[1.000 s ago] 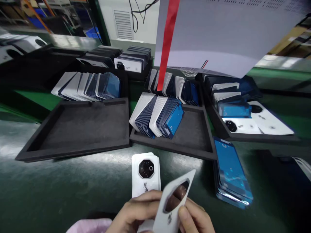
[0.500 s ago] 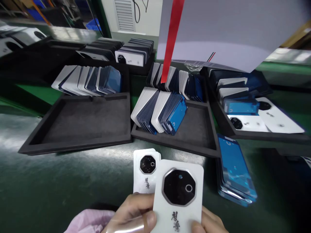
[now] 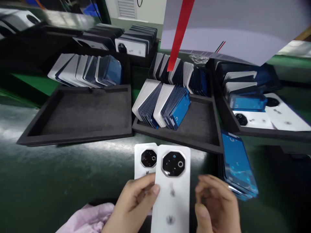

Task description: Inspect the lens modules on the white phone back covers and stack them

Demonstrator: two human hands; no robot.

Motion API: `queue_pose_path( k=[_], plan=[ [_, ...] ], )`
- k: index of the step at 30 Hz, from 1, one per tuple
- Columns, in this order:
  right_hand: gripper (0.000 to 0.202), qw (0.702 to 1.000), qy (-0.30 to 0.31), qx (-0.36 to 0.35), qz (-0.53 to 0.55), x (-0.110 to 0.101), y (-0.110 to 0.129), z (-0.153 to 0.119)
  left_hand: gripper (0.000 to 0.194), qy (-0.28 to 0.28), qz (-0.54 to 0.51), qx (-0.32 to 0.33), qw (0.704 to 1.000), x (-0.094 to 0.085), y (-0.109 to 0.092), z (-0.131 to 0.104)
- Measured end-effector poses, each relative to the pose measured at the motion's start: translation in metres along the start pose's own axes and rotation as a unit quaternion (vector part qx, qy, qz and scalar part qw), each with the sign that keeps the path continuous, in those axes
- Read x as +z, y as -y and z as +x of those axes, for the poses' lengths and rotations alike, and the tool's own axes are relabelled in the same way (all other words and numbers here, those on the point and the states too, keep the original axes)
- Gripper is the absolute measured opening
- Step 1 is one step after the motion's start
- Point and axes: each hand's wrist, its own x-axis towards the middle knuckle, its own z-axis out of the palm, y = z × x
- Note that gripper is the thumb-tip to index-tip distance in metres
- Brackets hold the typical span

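My left hand (image 3: 137, 202) grips the left edge of a white phone back cover (image 3: 174, 204), thumb in front. The cover stands tilted towards me, with a black octagonal camera area near its top and blurred dark marks below. My right hand (image 3: 217, 204) is to the right of it, fingers curved and thumb apart, touching nothing. Behind my left hand shows another white phone back cover (image 3: 138, 161), partly hidden by the hand and the held cover. Further right, a stack of blue-filmed panels (image 3: 238, 165) lies on the dark green table (image 3: 60, 174).
An empty-looking black foam tray (image 3: 80, 137) stands at left. The middle foam tray (image 3: 201, 142) holds rows of leaning covers (image 3: 157, 102). At right, another tray (image 3: 252, 132) bears covers and panels. A white sheet (image 3: 218, 29) with red tape (image 3: 181, 32) hangs above.
My right hand has let go of the front cover and moved right, away from it. My left hand still holds that cover, which appears further off. The view has tilted down a little.
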Motion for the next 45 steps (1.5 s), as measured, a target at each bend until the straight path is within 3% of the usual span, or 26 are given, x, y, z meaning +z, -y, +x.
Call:
queue_pose_path(
  k=[2,5,10,14,16,19,21,23,29,45],
  plan=[
    [0.030,0.991,0.031,-0.097,-0.088,-0.003,-0.004,0.003,0.029,0.016,0.067,0.036,0.997,0.001,0.004,0.005],
    [0.018,0.953,0.151,-0.187,-0.185,0.000,-0.002,0.004,0.023,0.036,0.125,0.064,0.990,0.003,0.005,0.006],
    [0.014,0.948,0.185,-0.190,-0.176,0.007,0.003,0.003,0.028,0.049,0.166,0.075,0.982,0.006,0.004,0.006],
    [0.017,0.952,0.201,-0.198,-0.117,0.001,0.003,0.007,0.026,0.044,0.173,0.082,0.980,0.007,0.006,0.007],
    [0.016,0.966,0.199,-0.158,-0.053,-0.005,0.003,0.009,0.026,0.040,0.156,0.068,0.985,0.006,0.006,0.006],
    [0.011,0.987,0.133,0.020,0.090,-0.013,0.001,0.012,0.029,0.045,0.102,0.016,0.994,0.004,0.004,0.005],
    [0.012,0.978,0.073,0.128,0.151,-0.016,0.000,0.013,0.029,0.050,0.071,0.002,0.996,0.004,0.002,0.005],
    [0.013,0.967,0.052,0.176,0.178,-0.017,0.000,0.015,0.026,0.057,0.044,-0.004,0.997,0.003,0.000,0.004],
    [0.014,0.966,0.073,0.204,0.139,-0.016,0.003,0.020,0.026,0.094,0.027,-0.017,0.995,0.004,-0.005,0.001],
    [0.010,0.975,0.065,0.203,0.059,-0.021,0.004,0.022,0.029,0.106,0.080,-0.006,0.991,0.004,-0.004,0.002]
  ],
)
